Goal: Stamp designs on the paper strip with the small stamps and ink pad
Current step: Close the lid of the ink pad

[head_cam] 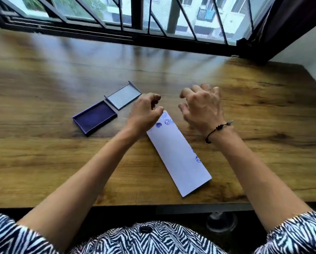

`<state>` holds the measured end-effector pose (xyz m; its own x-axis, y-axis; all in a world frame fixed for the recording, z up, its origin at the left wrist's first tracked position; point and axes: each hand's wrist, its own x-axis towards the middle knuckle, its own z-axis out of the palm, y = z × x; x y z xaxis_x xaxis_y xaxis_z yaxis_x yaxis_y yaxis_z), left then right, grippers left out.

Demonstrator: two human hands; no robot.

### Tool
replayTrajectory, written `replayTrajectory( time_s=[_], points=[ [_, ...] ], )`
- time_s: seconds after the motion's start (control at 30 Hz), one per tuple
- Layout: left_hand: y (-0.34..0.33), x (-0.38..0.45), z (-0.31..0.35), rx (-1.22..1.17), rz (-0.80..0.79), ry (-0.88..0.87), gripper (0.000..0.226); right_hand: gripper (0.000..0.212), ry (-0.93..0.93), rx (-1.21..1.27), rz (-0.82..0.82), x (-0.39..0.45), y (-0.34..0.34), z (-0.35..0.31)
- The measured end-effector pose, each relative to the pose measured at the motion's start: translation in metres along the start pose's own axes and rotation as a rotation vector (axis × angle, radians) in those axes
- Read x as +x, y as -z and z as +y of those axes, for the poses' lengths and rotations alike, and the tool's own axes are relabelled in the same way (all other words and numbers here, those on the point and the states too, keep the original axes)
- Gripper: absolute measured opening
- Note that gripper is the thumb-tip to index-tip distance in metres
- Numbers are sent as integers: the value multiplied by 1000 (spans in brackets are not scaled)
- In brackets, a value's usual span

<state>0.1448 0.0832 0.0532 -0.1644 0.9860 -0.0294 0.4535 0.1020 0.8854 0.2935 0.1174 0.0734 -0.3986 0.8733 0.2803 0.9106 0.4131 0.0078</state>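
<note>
A broad wood-grain desk (61,162) with a matte, knotted surface runs under a barred window (135,15). On it lies a long white paper strip (177,158), rectangular and set diagonally, with blue stamped motifs near its far end and one at its right edge. To its left sits a shallow rectangular ink pad (94,119) of dark purple felt, its grey lid (123,97) open flat beyond it. The left hand (144,114) hovers over the strip's far end, fingers curled together loosely; the right hand (203,107) hangs beside it, fingers spread and bent, grasping nothing visible. A thin black cord bracelet (215,130) circles the right wrist.
</note>
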Motion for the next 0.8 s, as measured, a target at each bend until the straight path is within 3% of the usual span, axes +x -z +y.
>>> replayTrajectory(
  time_s=[0.13,0.27,0.4,0.5,0.6,0.67,0.8],
  points=[
    [42,41,-17,539,22,27,47,21,18,241,-44,32,-3,-35],
    [57,63,-36,791,-69,159,61,21,-25,396,-194,64,-22,-69],
    [54,71,-48,840,-92,144,69,27,-114,347,-331,85,-45,-84],
    [53,75,-50,814,-44,63,61,30,-179,312,-409,93,-54,-86],
    [56,76,-49,804,-58,-13,59,20,-245,378,-480,99,-51,-90],
    [59,73,-48,770,-40,-74,62,27,-330,620,-509,101,-45,-88],
    [74,56,-50,473,160,-217,73,40,-615,1491,-621,96,-36,-77]
  ],
)
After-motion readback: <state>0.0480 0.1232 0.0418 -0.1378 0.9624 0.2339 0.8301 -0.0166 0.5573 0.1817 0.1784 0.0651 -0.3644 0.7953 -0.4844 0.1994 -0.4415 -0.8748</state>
